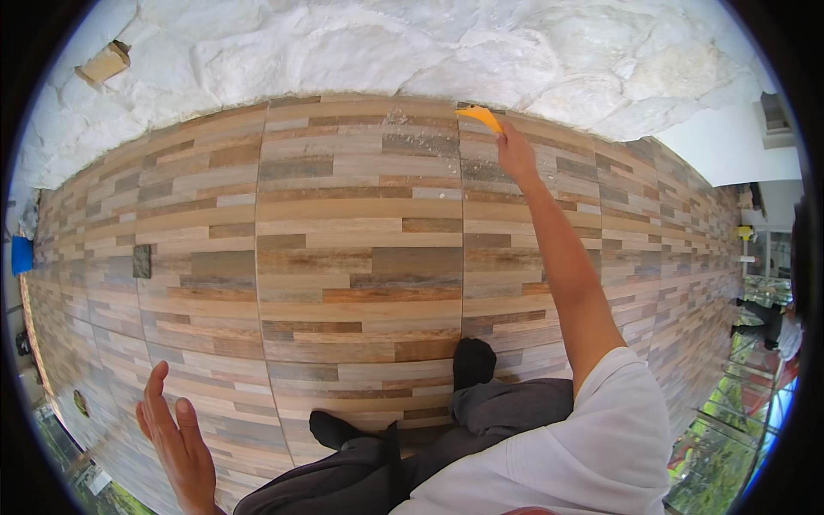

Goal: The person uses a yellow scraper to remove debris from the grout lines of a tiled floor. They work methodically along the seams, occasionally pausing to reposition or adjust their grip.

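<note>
My right hand (515,152) is closed around the end of a curved yellow-orange tool (481,117), whose exact kind I cannot tell. The tool's tip is over the wood-look floor tiles (360,257), close to the foot of a white rough stone wall (360,55). Pale crumbs and dust (418,138) lie scattered on the tiles to the left of the tool and around it. At the lower left my left hand (180,444) is raised above the floor, fingers apart, holding nothing.
A small dark square piece (141,261) lies on the floor at the left, a blue container (22,255) beyond it. A brown cardboard-like piece (104,63) rests on the stone wall. Another person (772,325) is at the far right, near a railing.
</note>
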### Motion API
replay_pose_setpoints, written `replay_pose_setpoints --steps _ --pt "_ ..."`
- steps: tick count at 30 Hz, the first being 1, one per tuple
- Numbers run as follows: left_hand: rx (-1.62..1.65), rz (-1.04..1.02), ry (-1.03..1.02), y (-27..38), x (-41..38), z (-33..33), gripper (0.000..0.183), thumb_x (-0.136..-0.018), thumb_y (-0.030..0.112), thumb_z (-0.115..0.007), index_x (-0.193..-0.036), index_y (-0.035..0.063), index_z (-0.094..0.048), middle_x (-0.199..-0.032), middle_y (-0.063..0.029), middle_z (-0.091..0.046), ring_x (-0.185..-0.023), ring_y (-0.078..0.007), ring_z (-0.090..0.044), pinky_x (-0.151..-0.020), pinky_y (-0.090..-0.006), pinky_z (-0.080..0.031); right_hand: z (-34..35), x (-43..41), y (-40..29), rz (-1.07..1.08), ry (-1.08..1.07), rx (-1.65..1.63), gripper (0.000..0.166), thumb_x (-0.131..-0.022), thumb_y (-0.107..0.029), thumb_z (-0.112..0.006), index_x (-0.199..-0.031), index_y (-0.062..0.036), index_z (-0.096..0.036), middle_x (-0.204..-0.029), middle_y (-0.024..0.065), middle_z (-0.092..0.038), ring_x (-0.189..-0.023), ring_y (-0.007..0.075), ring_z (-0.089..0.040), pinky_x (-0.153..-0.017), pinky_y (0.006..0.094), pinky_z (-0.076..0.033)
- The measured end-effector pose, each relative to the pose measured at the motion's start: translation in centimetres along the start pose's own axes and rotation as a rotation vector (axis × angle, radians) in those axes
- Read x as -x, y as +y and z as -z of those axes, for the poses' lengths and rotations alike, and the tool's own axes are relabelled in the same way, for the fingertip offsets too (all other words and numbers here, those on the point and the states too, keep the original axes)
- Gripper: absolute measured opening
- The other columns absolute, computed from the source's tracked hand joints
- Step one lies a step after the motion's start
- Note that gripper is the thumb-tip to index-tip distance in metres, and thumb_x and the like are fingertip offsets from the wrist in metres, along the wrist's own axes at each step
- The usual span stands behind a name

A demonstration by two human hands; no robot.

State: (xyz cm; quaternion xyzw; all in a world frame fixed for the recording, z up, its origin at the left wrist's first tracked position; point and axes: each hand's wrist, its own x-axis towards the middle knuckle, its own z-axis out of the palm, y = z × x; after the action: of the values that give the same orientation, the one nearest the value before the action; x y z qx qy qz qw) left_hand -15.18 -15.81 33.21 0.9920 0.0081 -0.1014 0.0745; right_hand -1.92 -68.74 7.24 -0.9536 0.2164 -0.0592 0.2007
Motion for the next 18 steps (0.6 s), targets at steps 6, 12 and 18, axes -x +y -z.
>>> replay_pose_setpoints --steps 6,12,18 --pt "-0.018 0.005 -0.006 0.8 -0.8 -0.4 0.041 -0.095 0.030 -0.031 -0.124 0.0025 -0.039 -0.123 -0.0117 -0.046 -0.116 -0.0264 -0.038 -0.104 -0.0420 -0.014 -3.5 0.4 1.3 0.109 0.107 -0.217 0.033 -0.087 -0.016 -0.046 -0.120 -0.0115 -0.046 -0.091 0.0179 -0.060 -0.082 0.0364 -0.057 -0.070 0.0421 -0.045" --pt "-0.033 -0.003 -0.011 1.5 -1.1 -0.4 0.042 -0.095 0.030 -0.030 -0.124 0.0015 -0.039 -0.123 -0.0121 -0.046 -0.116 -0.0266 -0.038 -0.104 -0.0416 -0.013 -5.9 1.8 -1.5 0.106 0.106 -0.051 0.038 -0.086 -0.015 -0.045 -0.124 -0.0128 -0.042 -0.095 0.0182 -0.058 -0.081 0.0367 -0.056 -0.069 0.0435 -0.044" --pt "-0.025 -0.045 -0.027 1.9 -1.9 -1.0 0.042 -0.095 0.031 -0.030 -0.125 0.0021 -0.038 -0.123 -0.0117 -0.046 -0.116 -0.0266 -0.037 -0.102 -0.0406 -0.016 -5.5 0.6 -1.9 -0.015 0.022 -0.067 0.040 -0.085 -0.014 -0.043 -0.126 -0.0148 -0.040 -0.095 0.0165 -0.057 -0.084 0.0352 -0.056 -0.069 0.0468 -0.044"
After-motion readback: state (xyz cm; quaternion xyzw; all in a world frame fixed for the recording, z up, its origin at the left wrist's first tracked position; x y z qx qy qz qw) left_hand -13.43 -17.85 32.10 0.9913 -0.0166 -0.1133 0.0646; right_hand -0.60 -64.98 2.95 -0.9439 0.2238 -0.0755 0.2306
